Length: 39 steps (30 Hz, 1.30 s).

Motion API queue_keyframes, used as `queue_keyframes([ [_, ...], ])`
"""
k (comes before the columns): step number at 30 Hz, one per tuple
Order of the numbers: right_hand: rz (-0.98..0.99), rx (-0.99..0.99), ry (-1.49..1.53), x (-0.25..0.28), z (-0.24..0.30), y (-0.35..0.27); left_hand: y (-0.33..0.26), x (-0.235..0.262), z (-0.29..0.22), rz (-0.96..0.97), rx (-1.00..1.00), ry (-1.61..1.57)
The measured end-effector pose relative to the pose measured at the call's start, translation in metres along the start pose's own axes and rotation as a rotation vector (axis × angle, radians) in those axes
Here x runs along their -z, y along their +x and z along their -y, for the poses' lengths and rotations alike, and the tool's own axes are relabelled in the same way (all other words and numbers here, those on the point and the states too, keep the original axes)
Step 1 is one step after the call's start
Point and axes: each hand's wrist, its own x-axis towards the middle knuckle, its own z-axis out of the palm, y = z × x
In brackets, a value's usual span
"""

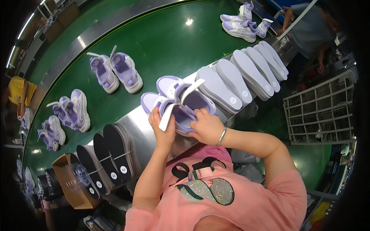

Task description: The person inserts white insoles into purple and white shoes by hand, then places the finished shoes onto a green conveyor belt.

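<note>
A pair of white and lavender sneakers sits on the metal edge before me, toes pointing away. My left hand [162,127] is wrapped round the left side of the nearer sneaker [150,101], beside its raised white tongue. At that shoe's heel collar, my right hand [207,126] is closed, fingertips at the lavender opening and thumb low by the heel. The other sneaker [168,83] stands against it on the far right side, its white tongue up as well. Whether an insole lies inside either shoe I cannot tell.
Stacks of pale grey insoles [219,86] line the metal edge [144,115] at right; banded black insoles [111,154] lie at left by a cardboard box [63,177]. More sneakers [125,71] rest on the green belt [162,42]. A wire rack [320,109] stands right; other people are at both sides.
</note>
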Motion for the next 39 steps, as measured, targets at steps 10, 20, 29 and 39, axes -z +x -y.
queue_keyframes([
  [10, -0.338, -0.308, 0.212, 0.021, -0.078, -0.005, 0.013, 0.012, -0.003, -0.137, 0.107, -0.273],
  [20, -0.172, -0.521, -0.075, -0.009, -0.125, 0.020, 0.010, 0.007, -0.006, -0.044, 0.078, -0.193],
  [29, -0.177, 0.214, 0.200, 0.096, -0.033, -0.029, 0.005, -0.003, -0.010, -0.105, -0.010, -0.014],
  [39, -0.011, 0.193, -0.161, -0.013, 0.006, 0.044, 0.004, -0.011, -0.010, -0.130, -0.013, -0.031],
])
